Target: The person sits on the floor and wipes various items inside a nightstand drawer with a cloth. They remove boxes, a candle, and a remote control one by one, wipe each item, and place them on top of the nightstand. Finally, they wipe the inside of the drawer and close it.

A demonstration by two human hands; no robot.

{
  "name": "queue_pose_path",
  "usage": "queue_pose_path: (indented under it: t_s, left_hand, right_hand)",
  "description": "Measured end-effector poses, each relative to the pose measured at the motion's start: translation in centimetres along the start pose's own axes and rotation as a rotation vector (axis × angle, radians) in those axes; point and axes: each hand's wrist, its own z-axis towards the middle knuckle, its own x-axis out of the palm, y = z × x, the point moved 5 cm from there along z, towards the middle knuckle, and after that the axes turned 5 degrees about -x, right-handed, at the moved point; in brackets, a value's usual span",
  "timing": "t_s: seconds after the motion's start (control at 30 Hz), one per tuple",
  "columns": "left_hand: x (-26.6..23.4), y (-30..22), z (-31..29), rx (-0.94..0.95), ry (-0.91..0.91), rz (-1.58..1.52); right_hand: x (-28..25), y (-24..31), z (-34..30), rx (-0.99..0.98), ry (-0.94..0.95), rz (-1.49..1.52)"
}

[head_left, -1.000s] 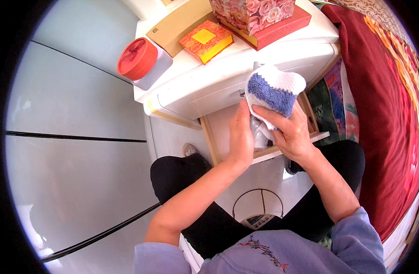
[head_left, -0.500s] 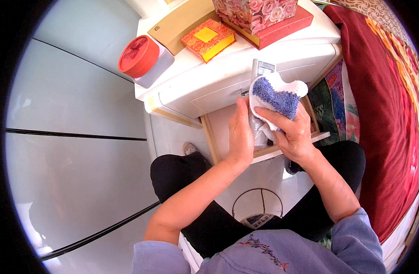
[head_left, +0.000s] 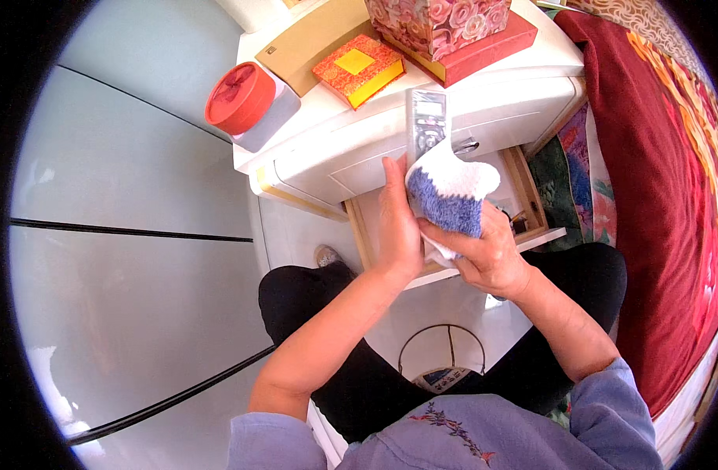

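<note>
Grey remote beyond edge of cloth

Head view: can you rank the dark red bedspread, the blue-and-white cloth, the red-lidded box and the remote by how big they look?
1. Dark red bedspread
2. Blue-and-white cloth and red-lidded box: too alike to rank
3. Remote, counting only its visible part
</note>
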Motion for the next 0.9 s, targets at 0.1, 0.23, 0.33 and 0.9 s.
queue_pose_path:
  t_s: [0.1,0.23,0.33,0.9]
  left_hand:
    - [-0.2,0.3,-0.1,0.009,-0.033,0.069]
    - [0.6,2.1,-0.9,-0.072,0.022,0.155]
    - [1.5,2.4,-1.6,-0.130,0.064,0.184]
    - [0.3,3.4,-1.3,-0.167,0.069,0.088]
  right_hand:
    - [-0.6,0.2,0.4,-0.038,-0.029,-0.050]
    - [-2.1,-1.9,0.6,0.078,-0.225,-0.177]
    - [-3.6,-4.3,0.7,0.196,-0.381,-0.210]
    - [-2.0,-4.2,0.5,0.320,-0.339,-0.119]
